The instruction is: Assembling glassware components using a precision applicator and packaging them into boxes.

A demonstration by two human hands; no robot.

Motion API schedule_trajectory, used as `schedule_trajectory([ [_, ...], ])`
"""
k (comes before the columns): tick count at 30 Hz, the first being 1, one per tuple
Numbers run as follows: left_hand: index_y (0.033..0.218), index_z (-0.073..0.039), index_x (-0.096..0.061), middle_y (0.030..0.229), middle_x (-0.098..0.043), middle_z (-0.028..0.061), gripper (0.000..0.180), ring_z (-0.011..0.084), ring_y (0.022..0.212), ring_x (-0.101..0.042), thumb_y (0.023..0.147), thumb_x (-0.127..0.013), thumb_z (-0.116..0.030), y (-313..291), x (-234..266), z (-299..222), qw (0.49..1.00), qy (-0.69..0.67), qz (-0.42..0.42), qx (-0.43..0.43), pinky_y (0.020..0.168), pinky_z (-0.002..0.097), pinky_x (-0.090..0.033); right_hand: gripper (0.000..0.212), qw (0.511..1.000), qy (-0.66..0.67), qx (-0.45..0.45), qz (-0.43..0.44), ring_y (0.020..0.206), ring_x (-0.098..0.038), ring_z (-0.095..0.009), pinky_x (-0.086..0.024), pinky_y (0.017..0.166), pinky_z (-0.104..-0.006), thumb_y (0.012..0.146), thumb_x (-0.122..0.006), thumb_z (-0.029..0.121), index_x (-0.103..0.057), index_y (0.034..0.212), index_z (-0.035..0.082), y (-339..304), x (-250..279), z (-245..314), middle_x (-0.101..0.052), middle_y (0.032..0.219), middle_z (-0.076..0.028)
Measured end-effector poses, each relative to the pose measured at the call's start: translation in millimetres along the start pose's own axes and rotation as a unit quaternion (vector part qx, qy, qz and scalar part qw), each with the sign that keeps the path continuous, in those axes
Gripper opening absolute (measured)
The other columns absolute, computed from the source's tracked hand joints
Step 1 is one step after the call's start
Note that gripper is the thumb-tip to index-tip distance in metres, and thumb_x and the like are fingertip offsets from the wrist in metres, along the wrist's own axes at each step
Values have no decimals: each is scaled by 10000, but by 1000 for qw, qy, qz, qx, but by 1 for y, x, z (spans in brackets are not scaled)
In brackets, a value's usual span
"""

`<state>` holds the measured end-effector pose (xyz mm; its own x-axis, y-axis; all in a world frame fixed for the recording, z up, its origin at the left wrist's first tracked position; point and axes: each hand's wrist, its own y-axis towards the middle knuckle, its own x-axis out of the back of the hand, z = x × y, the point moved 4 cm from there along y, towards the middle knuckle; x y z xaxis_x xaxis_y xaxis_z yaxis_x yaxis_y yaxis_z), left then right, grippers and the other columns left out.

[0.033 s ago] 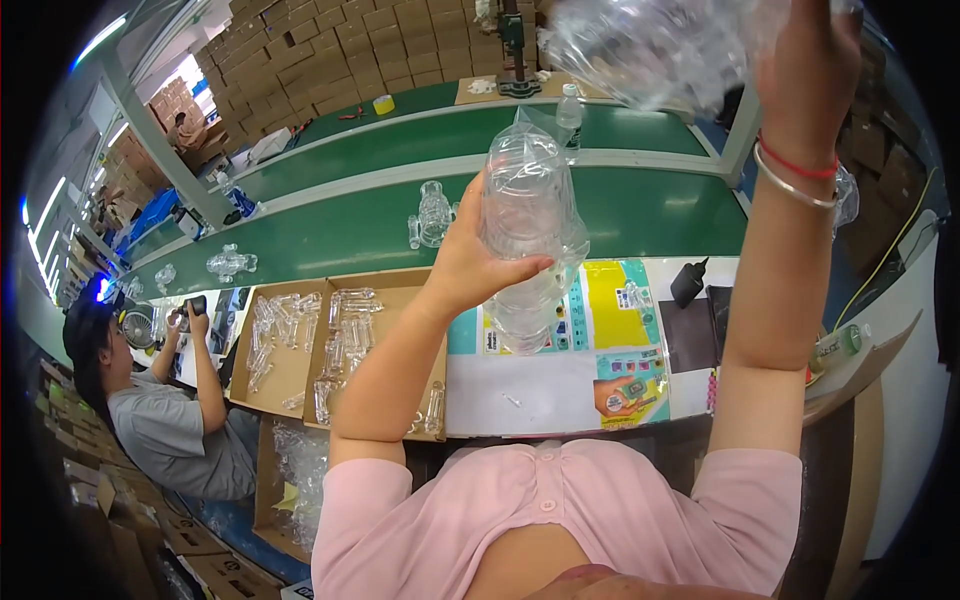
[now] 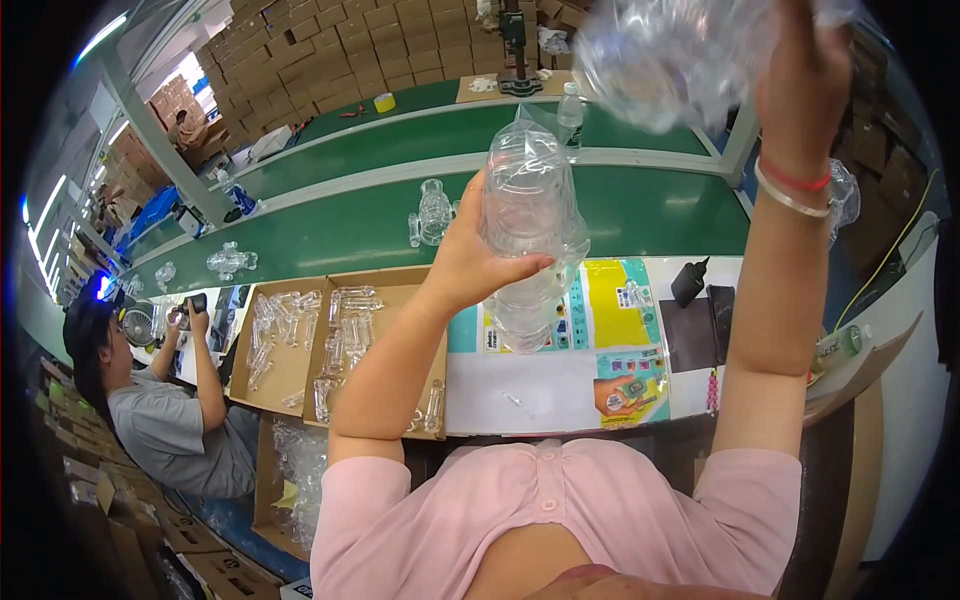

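My left hand (image 2: 470,245) is wrapped round a clear plastic bear-shaped or bottle-like vessel (image 2: 522,318), holding it upright above the worktop. A thin clear bag (image 2: 545,165) covers its upper part, with a pointed corner at the top. High at the right, my right hand (image 2: 805,85) is raised and closed on a crumpled clear plastic bag (image 2: 665,65), smeared by motion. Some of that hand's fingers run out of the picture. Small clear parts (image 2: 518,405) lie on the white worktop below.
Left of me, cardboard trays (image 2: 388,285) hold several clear plastic pieces. Clear figures (image 2: 433,212) stand on the green belt (image 2: 640,215). A black dropper bottle (image 2: 690,282) stands at the right. A water bottle (image 2: 570,118) is farther back. A co-worker (image 2: 185,420) sits at the left.
My right hand has shifted slightly left, and the crumpled bag in it has swung to the right and changed shape. My left hand and the vessel have stayed put.
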<state>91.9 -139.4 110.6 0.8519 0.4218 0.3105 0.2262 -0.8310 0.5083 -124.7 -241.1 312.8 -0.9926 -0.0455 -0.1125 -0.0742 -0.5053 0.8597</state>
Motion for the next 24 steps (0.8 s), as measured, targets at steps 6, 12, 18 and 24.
schedule_trajectory([
  [6,1374,-110,-145,1263,-419,145,1111,264,1149,-443,516,-842,-222,-1,11,-10,999,-10,-3,-30,972,358,-342,407,977,23,37,208,1057,-483,-205,-360,922,-298,826,-600,299,-509,1110,22,-130,-13,-141,-535,1090,-99],
  [12,1346,-111,-232,1184,-498,116,998,236,1092,-479,549,-827,-201,21,1,-43,998,-33,26,-40,936,339,-373,357,946,-4,-75,316,1056,-493,-251,-366,914,-324,811,-612,266,-549,1087,49,-258,10,-209,-528,1122,-122],
  [18,1093,-55,-497,1078,-551,74,484,164,1015,-518,677,-737,-111,36,18,-66,990,-20,-89,-106,832,286,-443,218,959,-40,-1,281,1113,-461,-278,-340,948,-342,860,-532,184,-632,1020,73,-256,14,-187,-519,1166,-139],
  [24,1220,17,-390,1171,-475,169,484,295,1099,-476,831,-562,-213,62,92,-103,929,-27,-296,-219,909,403,-430,280,980,39,-10,197,1073,-502,-208,-360,927,-300,908,-469,207,-593,1059,8,-201,34,-183,-514,1192,-142],
])
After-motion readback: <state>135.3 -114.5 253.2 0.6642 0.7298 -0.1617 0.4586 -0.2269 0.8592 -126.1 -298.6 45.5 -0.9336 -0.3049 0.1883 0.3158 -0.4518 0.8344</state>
